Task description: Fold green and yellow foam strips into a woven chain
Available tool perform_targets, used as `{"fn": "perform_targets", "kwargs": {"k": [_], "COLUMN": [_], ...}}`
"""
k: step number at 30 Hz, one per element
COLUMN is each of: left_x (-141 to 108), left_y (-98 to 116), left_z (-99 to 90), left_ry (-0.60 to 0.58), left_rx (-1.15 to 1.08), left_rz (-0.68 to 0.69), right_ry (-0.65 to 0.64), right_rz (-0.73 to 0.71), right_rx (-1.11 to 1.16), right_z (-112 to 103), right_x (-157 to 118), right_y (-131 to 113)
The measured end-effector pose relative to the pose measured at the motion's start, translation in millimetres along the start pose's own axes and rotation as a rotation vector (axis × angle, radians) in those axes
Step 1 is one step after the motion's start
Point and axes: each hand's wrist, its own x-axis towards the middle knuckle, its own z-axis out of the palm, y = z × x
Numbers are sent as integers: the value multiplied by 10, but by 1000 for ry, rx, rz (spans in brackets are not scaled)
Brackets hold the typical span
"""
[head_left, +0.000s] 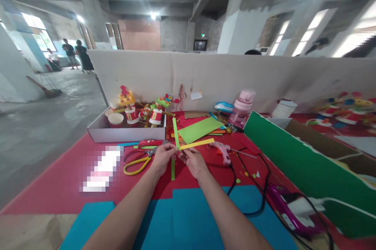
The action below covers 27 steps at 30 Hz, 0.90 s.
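Note:
Between my two hands, over the red tabletop, a green paper strip (175, 130) and a yellow paper strip (202, 143) meet at one end in an L shape. My left hand (164, 156) pinches the joined corner near the green strip. Fingers of my right hand (190, 160) close on the same corner, under the yellow strip. Another green strip (172, 171) lies on the table below my hands. Yellow-handled scissors (138, 166) rest just left of my left hand. Right of my right hand lies a pink glue gun (225, 152) with its cord.
Paper-cup figures (132, 115) stand in a white box (126, 133) at the back left. Green card (201, 129) lies ahead. A green-sided box (293, 164) and a purple power strip (293, 209) occupy the right. Blue sheets (188, 218) lie in front; a white partition (205, 74) stands behind.

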Motion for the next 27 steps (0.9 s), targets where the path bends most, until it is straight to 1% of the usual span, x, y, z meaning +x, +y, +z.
{"fn": "perform_targets", "kwargs": {"k": [4, 8, 12, 18, 21, 23, 25, 27], "left_x": [3, 23, 32, 13, 6, 1, -7, -19], "left_y": [2, -24, -45, -50, -55, -55, -47, -34], "left_z": [-12, -26, -35, -46, -37, -20, 2, 21], "left_ry": [-3, 24, 17, -12, -1, -4, -24, -49], "left_rx": [64, 114, 108, 78, 50, 72, 113, 116], "left_rz": [18, 46, 61, 67, 61, 59, 44, 28], "right_ry": [4, 12, 12, 60, 109, 142, 141, 108], "right_rz": [-8, -5, -15, -73, -109, -123, -123, -115], "right_rx": [-23, -97, -139, -203, -185, -143, -111, -107], "right_z": [8, 23, 27, 40, 46, 47, 52, 66], "right_x": [-14, -23, -28, -23, -8, 1, 0, -13], "right_y": [-25, -33, -32, -38, -51, -53, -48, -39]}}
